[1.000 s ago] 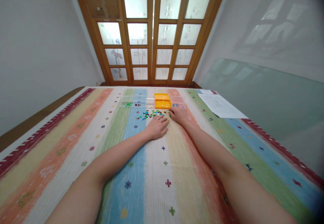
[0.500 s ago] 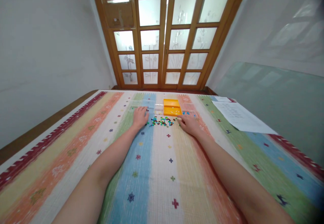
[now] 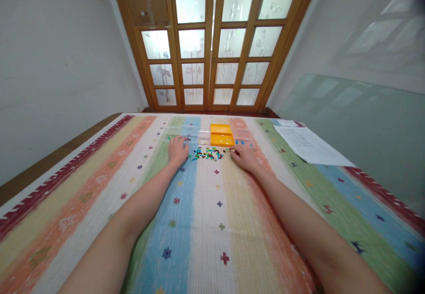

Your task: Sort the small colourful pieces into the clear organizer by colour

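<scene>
A striped tablecloth (image 3: 206, 205) carries small multicoloured pieces (image 3: 209, 153), 1 orange box (image 3: 221, 129), clear boxes (image 3: 189, 131) and paper (image 3: 307, 146).

Left of the yellow box (image 3: 217, 134), the left hand (image 3: 178, 151) partly hid a clear tray (image 3: 182, 131); rightward, the paper (image 3: 308, 147) was illegible.

The premises are assessed as apparently a home. Wood-framed doors (image 3: 208, 59) with frosted, plant-patterned panes (image 3: 192, 73) are noted at the far end; plain pale walls (image 3: 59, 55) are observed on either side. A striped cloth (image 3: 209, 223) with small coloured motifs (image 3: 225, 258) is spread in front.
</scene>
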Tool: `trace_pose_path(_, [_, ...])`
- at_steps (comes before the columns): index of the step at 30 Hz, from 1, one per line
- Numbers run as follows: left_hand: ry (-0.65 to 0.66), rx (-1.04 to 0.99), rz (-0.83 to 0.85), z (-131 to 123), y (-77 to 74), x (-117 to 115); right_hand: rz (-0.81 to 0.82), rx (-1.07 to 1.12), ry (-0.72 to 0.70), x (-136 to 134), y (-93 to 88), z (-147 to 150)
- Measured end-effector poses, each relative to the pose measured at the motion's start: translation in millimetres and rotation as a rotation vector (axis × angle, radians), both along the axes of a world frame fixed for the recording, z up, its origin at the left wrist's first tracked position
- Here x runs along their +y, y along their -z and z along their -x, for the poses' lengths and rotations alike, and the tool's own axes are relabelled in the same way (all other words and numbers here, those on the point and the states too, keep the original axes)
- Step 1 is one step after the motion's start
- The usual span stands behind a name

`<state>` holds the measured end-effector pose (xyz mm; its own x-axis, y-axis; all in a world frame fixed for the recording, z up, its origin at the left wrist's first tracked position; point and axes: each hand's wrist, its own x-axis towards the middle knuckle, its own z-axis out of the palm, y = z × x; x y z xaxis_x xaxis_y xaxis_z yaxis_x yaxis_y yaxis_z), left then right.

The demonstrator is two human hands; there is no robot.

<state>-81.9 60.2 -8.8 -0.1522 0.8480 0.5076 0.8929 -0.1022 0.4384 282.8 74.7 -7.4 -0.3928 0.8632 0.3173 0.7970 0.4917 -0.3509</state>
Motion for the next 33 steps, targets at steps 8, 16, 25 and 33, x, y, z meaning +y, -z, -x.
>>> trace_pose_path(8, [0.324, -0.076, 0.18, -5, 0.8, 10, -0.075, -0.072, -0.036, -13, -10.6, 9])
trace_pose_path(16, [0.31, -0.123, 0.222, -1, 1.8, 12, -0.091, -0.097, -0.032, -16, -11.4, 12])
trace_pose_path(25, [0.336, -0.057, 0.161, -6, -2.3, 3, -0.066, -0.061, -0.034, -15, -11.7, 11])
trace_pose_path(33, [0.134, -0.403, 0.131, 4, -0.1, 11, -0.119, -0.07, -0.09, -15, -9.0, 9])
